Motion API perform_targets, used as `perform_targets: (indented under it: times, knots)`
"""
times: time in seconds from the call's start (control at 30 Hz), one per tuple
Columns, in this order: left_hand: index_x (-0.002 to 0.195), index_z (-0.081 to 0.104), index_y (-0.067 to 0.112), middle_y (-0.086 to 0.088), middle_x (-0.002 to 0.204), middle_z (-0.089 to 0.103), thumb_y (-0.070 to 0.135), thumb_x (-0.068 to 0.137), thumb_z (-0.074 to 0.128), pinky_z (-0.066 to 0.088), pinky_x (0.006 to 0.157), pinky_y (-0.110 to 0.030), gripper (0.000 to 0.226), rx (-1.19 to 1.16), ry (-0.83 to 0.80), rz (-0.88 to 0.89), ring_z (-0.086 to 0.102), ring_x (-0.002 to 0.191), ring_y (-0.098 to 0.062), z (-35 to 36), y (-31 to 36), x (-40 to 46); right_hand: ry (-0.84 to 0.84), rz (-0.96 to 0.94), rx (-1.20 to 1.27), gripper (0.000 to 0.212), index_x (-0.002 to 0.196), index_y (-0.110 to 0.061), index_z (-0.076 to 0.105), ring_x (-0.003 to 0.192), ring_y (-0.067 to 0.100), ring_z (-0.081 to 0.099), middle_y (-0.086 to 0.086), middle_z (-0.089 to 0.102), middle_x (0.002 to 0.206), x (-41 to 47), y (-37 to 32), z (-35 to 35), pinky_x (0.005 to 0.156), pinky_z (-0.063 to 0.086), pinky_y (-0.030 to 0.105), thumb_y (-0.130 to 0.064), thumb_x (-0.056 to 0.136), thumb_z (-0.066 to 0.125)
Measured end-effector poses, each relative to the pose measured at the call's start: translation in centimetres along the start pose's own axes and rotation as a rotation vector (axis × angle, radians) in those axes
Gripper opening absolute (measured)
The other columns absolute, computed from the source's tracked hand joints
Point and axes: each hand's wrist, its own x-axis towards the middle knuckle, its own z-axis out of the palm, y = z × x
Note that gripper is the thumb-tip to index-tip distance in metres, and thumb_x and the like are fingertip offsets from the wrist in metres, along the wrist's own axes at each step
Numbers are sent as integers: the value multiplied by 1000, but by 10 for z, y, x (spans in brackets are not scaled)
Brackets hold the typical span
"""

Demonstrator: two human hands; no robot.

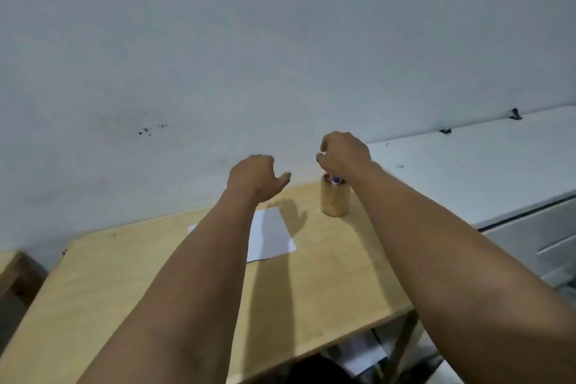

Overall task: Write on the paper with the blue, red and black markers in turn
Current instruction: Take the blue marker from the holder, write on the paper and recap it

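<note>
Markers: a blue-capped tip (336,179) shows in the wooden holder (335,200), near the table's far edge; other colours unclear.
Right hand (344,154): above the holder, fingers curled downward; grip cannot be told.
Left hand (254,177): raised, loosely curled, thumb out, holding nothing.
Paper (271,234): flat on the table (124,265), partly under the left forearm.

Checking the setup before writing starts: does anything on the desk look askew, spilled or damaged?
Nothing is spilled. The paper lies flat but turned at an angle to the table edge. The wooden holder stands upright, markers inside, under the right hand. The wall behind has a few small dark specks.
</note>
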Motion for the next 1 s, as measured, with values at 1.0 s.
perform_targets:
  times: [1.0]
  knots:
    - [144,47,19,0,130,66,39,70,91,53,98,-42,88,-793,-260,-133,62,121,-26,137,83,49,60,253,370,33,59,-15,47,56,22,46,-1,47,55,21,51,18,51,34,28,-21,77,74]
